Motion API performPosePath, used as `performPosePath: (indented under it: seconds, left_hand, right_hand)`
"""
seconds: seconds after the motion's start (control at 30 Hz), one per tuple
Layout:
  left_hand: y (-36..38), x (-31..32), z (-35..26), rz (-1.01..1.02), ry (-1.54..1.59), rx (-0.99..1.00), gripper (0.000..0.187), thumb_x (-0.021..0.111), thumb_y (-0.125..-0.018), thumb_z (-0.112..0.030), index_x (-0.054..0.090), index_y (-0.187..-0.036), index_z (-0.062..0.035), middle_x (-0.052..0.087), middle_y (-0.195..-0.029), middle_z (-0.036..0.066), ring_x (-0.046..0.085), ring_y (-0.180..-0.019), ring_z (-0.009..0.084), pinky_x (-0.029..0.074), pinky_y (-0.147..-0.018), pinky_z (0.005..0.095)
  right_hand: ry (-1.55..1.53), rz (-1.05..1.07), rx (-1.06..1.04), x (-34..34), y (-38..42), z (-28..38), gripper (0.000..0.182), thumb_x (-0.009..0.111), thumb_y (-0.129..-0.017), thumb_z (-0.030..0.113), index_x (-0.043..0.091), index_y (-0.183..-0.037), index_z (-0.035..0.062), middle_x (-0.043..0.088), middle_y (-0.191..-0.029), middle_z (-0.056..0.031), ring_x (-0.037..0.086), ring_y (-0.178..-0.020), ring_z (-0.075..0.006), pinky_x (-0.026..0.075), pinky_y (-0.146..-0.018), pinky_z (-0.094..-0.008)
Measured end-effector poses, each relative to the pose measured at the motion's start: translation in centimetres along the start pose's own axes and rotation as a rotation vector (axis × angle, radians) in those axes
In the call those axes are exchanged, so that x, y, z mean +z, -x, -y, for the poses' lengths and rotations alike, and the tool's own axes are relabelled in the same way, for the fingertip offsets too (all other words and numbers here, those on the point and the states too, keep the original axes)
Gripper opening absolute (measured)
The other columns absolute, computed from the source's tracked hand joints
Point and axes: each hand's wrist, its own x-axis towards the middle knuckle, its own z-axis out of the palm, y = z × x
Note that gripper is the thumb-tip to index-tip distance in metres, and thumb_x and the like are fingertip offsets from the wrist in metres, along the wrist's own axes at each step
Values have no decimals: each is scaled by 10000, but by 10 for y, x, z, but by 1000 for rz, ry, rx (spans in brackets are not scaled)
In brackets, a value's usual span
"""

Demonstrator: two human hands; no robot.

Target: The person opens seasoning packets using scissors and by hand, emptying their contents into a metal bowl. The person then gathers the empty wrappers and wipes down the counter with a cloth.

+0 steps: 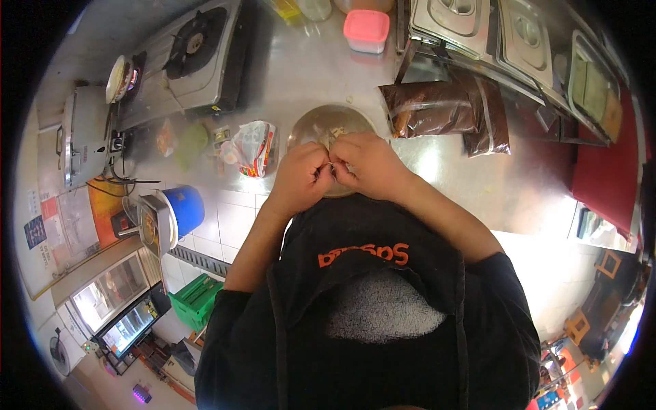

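My left hand [301,174] and my right hand [369,164] meet over a round metal bowl [311,123] on the steel counter. Both hands pinch one small pale item [332,164] between the fingertips; it is too small to name. More pale bits [336,132] lie in the bowl, partly hidden behind my knuckles. A black apron with orange lettering covers my chest below the hands.
Left of the bowl lies a crumpled plastic bag [254,147]. Two dark brown sealed bags [444,109] lie to the right. A pink-lidded tub [366,31] stands at the back, a gas stove [195,58] at back left, lidded steel trays [492,27] at back right, a blue bucket [184,208] on the floor.
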Motion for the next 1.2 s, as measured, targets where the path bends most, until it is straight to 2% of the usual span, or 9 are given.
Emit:
performPosePath:
  seconds: [0.2, 0.43, 0.53, 0.7, 0.83, 0.93, 1.03, 1.1, 1.2]
  left_hand:
    - [-1, 1, 0, -17, 28, -18, 77, 556, -775, -56, 506, -752, -2, 530, -741, 148, 533, -723, 367, 407, -640, 453]
    - [2, -1, 5, -35, 113, -51, 96, 555, -788, -70, 494, -744, -10, 514, -735, 133, 515, -710, 345, 396, -647, 433]
    - [1, -1, 8, -76, 96, -8, 102, 563, -814, -75, 507, -756, -12, 515, -741, 133, 516, -716, 340, 397, -653, 421]
    - [12, -1, 12, -257, 130, -112, 113, 581, -861, -104, 559, -810, -5, 536, -778, 138, 530, -739, 343, 409, -656, 403]
    - [9, 3, 14, -257, 138, -30, 91, 592, -856, -95, 577, -839, -6, 554, -812, 141, 544, -741, 335, 423, -655, 398]
    - [15, 9, 21, -179, 16, 26, 108, 627, -839, -88, 593, -911, -14, 565, -838, 146, 562, -747, 319, 442, -664, 393]
    - [22, 8, 25, -330, 40, -225, 200, 671, -810, -92, 594, -981, -23, 573, -854, 135, 572, -746, 305, 454, -674, 392]
    - [30, -3, 38, -414, -14, -284, 273, 695, -789, -106, 594, -1032, -34, 581, -866, 127, 592, -769, 298, 468, -681, 393]
    - [23, -7, 32, -366, -85, -236, 293, 724, -781, -148, 627, -1042, -55, 595, -884, 124, 604, -788, 304, 473, -688, 404]
  right_hand:
    - [170, 101, 20, -2, -4, 3, 163, 634, -771, 190, 578, -860, 67, 624, -864, -120, 626, -852, -339, 508, -737, -458]
    - [23, 95, 169, 6, -1, -3, 113, 592, -772, 134, 577, -853, 57, 625, -858, -141, 620, -831, -362, 499, -727, -462]
    - [-117, -75, 177, 19, 4, -3, 82, 591, -808, 79, 524, -810, 31, 571, -755, -101, 568, -675, -294, 458, -611, -372]
    - [-939, -29, 826, 10, 0, -18, 190, 592, -978, 231, 601, -1079, 70, 643, -901, 0, 584, -768, -95, 480, -656, -277]
    - [-1526, 84, 1111, 0, -2, -15, 275, 627, -963, 210, 570, -1203, 89, 657, -959, -7, 589, -788, -85, 477, -667, -261]
    - [-1439, -27, 994, 15, 3, -29, 241, 634, -954, 182, 604, -1174, 87, 669, -984, -21, 612, -819, -94, 480, -671, -256]
    - [-865, -73, 874, 9, -3, -34, 158, 645, -932, 160, 659, -1070, 85, 679, -957, -48, 633, -811, -147, 499, -682, -291]
    - [-87, -99, 386, -1, -4, -33, 95, 643, -889, 105, 688, -967, 75, 679, -936, -85, 648, -814, -226, 518, -706, -341]
    - [102, 21, 193, 4, -6, -37, 123, 652, -837, 85, 688, -953, 62, 667, -956, -114, 643, -844, -298, 523, -741, -395]
